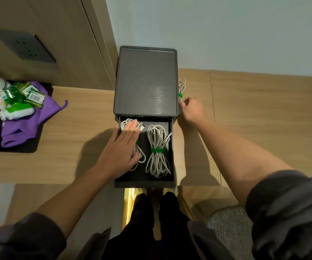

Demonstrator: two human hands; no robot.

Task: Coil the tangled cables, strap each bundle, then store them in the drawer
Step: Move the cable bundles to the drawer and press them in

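**Head view.** The grey cabinet (145, 81) stands at the centre of the frame on the desk (254, 119), and its drawer (144, 182) is open toward me. Two white bundles lie side by side in the drawer, with their long axes running front to back.

- The first bundle (130, 122) is in the left half of the drawer. My left hand (122, 147) lies flat on it with the fingers straight. It presses the cable and does not grip it.
- The second bundle (159, 166) lies just to the right, apart from that hand. A green strap (158, 151) is round its middle.
- The third bundle (181, 85) is not yet stored. It lies on the desk against the cabinet's right wall, right of centre in the frame, and the cabinet edge partly hides it. Its long axis also runs front to back, and it carries its own green band (180, 95).

My right hand (191, 109) is at the near end of the third bundle, directly below it in the frame. The fingers are curled toward the cable. The back of the hand and the cabinet corner hide the fingertips, so I cannot tell if they have closed on it.

**Next move, as I judge it.** The right hand is the nearer hand, because the left is on the far side of the cabinet. The third bundle must come down the frame, round the cabinet's front right corner and into the drawer. Its axis should stay front to back so that it lies parallel to the other two. The loose loops could catch on that corner.
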